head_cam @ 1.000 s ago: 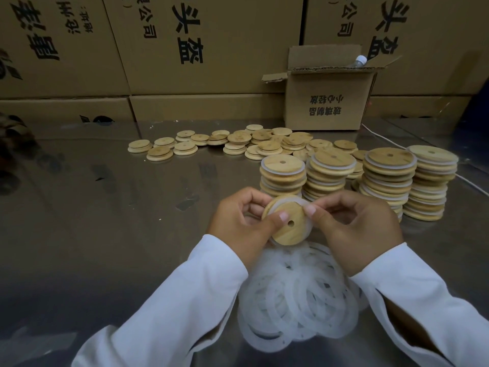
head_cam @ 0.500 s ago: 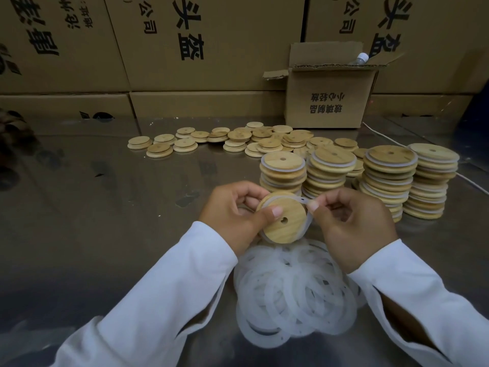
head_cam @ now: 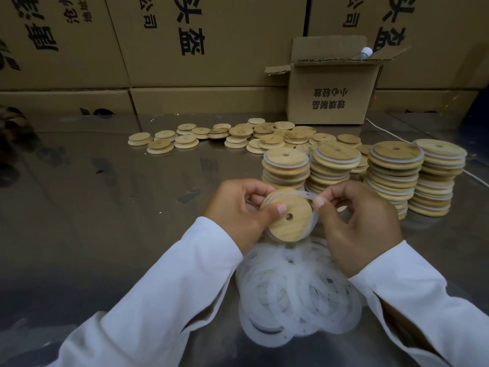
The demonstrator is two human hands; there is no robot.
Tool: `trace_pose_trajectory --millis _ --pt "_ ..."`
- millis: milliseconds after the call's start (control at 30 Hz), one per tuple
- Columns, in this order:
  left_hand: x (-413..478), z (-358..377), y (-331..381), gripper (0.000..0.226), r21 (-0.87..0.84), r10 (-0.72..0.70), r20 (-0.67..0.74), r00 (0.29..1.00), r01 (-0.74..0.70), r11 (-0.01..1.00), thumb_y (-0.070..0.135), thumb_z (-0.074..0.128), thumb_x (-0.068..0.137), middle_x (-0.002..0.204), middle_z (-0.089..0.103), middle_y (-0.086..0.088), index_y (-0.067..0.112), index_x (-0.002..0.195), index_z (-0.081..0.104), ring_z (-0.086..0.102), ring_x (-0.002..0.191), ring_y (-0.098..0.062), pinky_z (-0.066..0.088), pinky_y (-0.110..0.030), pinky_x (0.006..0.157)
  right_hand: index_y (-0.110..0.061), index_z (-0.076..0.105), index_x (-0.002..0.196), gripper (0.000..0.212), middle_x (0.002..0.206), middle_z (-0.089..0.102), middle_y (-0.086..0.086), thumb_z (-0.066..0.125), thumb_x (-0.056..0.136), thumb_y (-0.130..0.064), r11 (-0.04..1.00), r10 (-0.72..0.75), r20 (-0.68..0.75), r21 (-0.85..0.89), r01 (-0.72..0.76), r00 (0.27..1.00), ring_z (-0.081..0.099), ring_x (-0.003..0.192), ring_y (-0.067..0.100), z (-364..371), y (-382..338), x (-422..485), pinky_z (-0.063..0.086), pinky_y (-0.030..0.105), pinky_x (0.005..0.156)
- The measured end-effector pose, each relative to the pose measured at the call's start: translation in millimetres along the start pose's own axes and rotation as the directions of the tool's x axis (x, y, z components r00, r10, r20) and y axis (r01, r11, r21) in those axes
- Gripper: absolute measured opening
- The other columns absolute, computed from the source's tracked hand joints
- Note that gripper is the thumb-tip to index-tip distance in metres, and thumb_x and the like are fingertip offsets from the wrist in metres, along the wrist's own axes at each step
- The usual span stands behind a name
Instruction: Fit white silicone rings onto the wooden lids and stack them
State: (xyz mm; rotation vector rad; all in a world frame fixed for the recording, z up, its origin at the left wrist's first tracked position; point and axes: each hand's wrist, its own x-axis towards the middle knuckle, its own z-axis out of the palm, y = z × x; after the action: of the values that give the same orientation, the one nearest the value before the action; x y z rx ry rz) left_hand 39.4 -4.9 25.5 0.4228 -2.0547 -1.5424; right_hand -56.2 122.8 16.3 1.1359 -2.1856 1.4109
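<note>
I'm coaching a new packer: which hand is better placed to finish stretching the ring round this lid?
Right, probably: the left hand grips the wooden lid, steadying it, while the right hand pinches the silicone ring at its upper edge.

Open passage over the left half of the steel table (head_cam: pixel 92 207), near edge through to the wall of cartons (head_cam: pixel 211 41). Right of centre blocked by four close-set stacks of ringed lids (head_cam: pixel 391 176), with loose lids (head_cam: pixel 238 136) scattered behind and a small open box (head_cam: pixel 333 99) beyond. Near edge taken by a pile of silicone rings (head_cam: pixel 299 295); far right crossed by a white cable (head_cam: pixel 479 179).
</note>
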Motion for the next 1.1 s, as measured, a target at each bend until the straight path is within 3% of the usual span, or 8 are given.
trace_pose_trajectory --millis 100,233,300,433,633,833,933,1100 --pt "0.5 -1.3 0.6 0.010 -0.007 -0.021 0.063 0.998 0.022 1.000 0.004 0.068 0.078 0.073 0.066 -0.012 0.010 0.085 0.066 0.062 0.067 -0.021 0.054 -0.030 0.068 -0.020 0.053 0.073 0.011 0.071 0.047 -0.018 0.058 0.081 -0.015 0.996 -0.085 -0.034 -0.004 0.085 0.996 0.047 0.072 -0.018 0.2 -2.6 -1.5 0.032 -0.003 0.064" --pt "-1.8 -1.6 -1.4 0.023 0.025 0.019 0.078 0.997 -0.021 0.999 0.006 0.068 0.078 0.068 0.059 -0.013 0.024 0.092 0.062 0.056 0.060 -0.021 0.048 -0.024 0.059 -0.012 0.057 0.074 0.004 0.072 0.049 -0.009 0.055 0.078 -0.012 0.981 -0.193 -0.002 -0.036 0.192 0.981 0.042 0.070 -0.003 0.4 -3.7 -3.3 0.032 -0.001 0.069" --pt "-3.5 -2.0 -0.4 0.026 0.026 0.054 0.073 0.996 -0.056 0.998 0.005 0.067 0.079 0.071 0.059 -0.017 0.028 0.090 0.062 0.056 0.059 -0.026 0.048 -0.026 0.056 -0.015 0.057 0.073 0.007 0.071 0.050 -0.011 0.057 0.080 -0.014 0.989 -0.144 0.025 -0.005 0.145 0.989 0.046 0.071 -0.005 0.5 -3.6 -2.7 0.033 0.000 0.067" --pt "-4.5 -0.3 2.9 0.030 0.042 0.102 0.071 0.992 -0.106 0.994 0.002 0.068 0.078 0.076 0.058 -0.022 0.030 0.087 0.063 0.056 0.063 -0.046 0.052 -0.047 0.063 -0.024 0.056 0.066 0.020 0.070 0.058 -0.009 0.061 0.081 -0.012 0.985 0.098 0.088 0.137 -0.109 0.991 0.055 0.071 0.003 1.4 -2.2 0.6 0.039 0.010 0.062" --pt "-4.4 -0.1 5.3 0.031 0.040 0.081 0.113 0.990 -0.086 0.995 0.004 0.068 0.078 0.093 0.059 -0.032 0.031 0.091 0.062 0.058 0.073 -0.045 0.050 -0.052 0.077 -0.018 0.063 0.066 0.016 0.067 0.063 -0.001 0.062 0.080 -0.011 0.902 0.283 0.159 0.290 -0.319 0.946 0.055 0.067 0.012 -2.1 -2.8 5.0 0.043 0.018 0.067" --pt "-0.5 -3.9 2.9 0.027 0.008 0.090 0.103 0.991 -0.091 0.996 0.001 0.067 0.078 0.067 0.053 -0.005 0.027 0.087 0.063 0.051 0.065 -0.028 0.049 -0.040 0.068 -0.018 0.063 0.066 0.016 0.066 0.063 -0.001 0.061 0.081 -0.012 0.912 0.271 0.175 0.268 -0.311 0.947 0.055 0.065 0.012 -4.8 -3.6 7.7 0.042 0.013 0.065" --pt "0.2 -4.5 4.3 0.028 0.022 0.094 0.106 0.990 -0.097 0.995 0.001 0.068 0.078 0.066 0.049 -0.005 0.027 0.086 0.064 0.049 0.064 -0.027 0.050 -0.048 0.071 -0.021 0.061 0.065 0.018 0.066 0.062 -0.004 0.061 0.081 -0.014 0.923 0.268 0.163 0.239 -0.302 0.950 0.054 0.063 0.008 -5.8 -3.1 8.6 0.040 0.007 0.059" --pt "-1.0 -6.1 6.2 0.031 0.034 0.122 0.119 0.985 -0.127 0.991 0.002 0.069 0.078 0.070 0.047 -0.006 0.032 0.086 0.064 0.050 0.065 -0.028 0.051 -0.050 0.073 -0.020 0.062 0.068 0.016 0.069 0.063 0.000 0.061 0.082 -0.014 0.920 0.255 0.172 0.259 -0.294 0.951 0.056 0.067 0.012 -5.1 -1.2 8.1 0.043 0.013 0.063"
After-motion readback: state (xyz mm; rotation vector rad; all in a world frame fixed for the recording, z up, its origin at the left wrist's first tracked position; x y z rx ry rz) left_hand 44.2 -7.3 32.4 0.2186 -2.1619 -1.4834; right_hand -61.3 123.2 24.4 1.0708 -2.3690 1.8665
